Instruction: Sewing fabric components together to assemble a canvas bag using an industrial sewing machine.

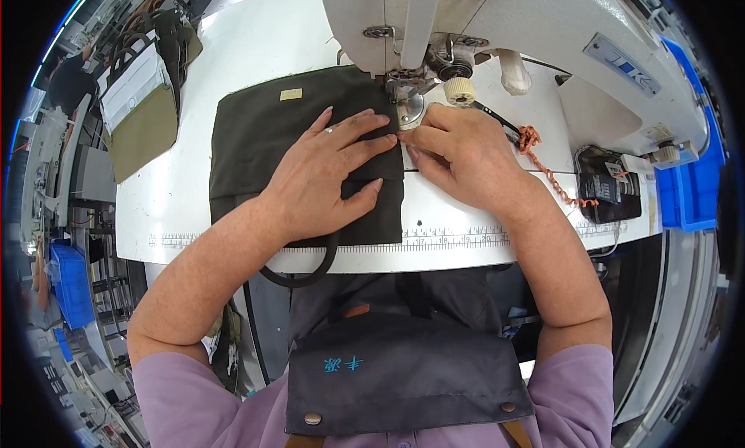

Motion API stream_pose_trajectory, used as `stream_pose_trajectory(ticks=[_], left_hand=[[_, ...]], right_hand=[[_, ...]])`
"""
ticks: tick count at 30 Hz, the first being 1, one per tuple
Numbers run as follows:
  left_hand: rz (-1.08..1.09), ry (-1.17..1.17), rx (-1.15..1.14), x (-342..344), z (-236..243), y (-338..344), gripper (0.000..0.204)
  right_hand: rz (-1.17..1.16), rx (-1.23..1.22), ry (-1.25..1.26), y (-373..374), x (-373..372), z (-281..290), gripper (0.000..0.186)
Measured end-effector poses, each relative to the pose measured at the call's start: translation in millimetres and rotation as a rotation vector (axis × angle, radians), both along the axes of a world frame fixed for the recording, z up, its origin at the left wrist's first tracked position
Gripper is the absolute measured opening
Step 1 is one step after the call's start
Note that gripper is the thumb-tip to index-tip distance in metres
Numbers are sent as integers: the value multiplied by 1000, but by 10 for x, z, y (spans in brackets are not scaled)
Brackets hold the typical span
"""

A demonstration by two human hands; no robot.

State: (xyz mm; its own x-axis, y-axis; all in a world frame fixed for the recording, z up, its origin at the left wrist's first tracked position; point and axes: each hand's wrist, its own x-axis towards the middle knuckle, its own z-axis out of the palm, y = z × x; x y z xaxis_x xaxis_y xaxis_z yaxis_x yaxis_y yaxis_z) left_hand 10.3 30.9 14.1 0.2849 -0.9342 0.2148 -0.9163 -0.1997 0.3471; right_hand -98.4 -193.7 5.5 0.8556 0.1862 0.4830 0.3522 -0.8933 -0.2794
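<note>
A dark green fabric bag piece (260, 149) lies on the sewing machine's white table, its right edge at the presser foot (409, 110). It has a small pale label (291, 95) near its far edge. A dark rounded handle (330, 255) loops over the table's front edge. My left hand (330, 164) rests flat on the fabric, fingers spread, with a ring on one finger. My right hand (466, 153) is closed, its thumb and fingertips pinching the fabric's right edge just beside the presser foot. The exact grip is partly hidden by the fingers.
The white sewing machine (574, 36) arches over the far right. Scissors with orange coiled cord (530, 140) lie right of my right hand, beside a black tray (609, 185). Stacked olive bag pieces (143, 133) hang at the left. A blue bin (687, 188) stands far right.
</note>
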Motion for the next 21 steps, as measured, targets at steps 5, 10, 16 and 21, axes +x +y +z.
stream_pose_trajectory(ticks=[5,10,16,21], left_hand=[[-13,-7,-7,254,-36,-133,54],[-2,-2,-97,417,-61,-253,46],[17,-10,-120,413,-31,-285,34],[-86,-259,-112,335,48,-286,30]], right_hand=[[-140,-72,29,10,64,-16,21],[-172,-59,50,-7,72,-19,22],[-80,-12,-47,-30,38,-2,19],[31,-13,-54,-6,13,-8,10]])
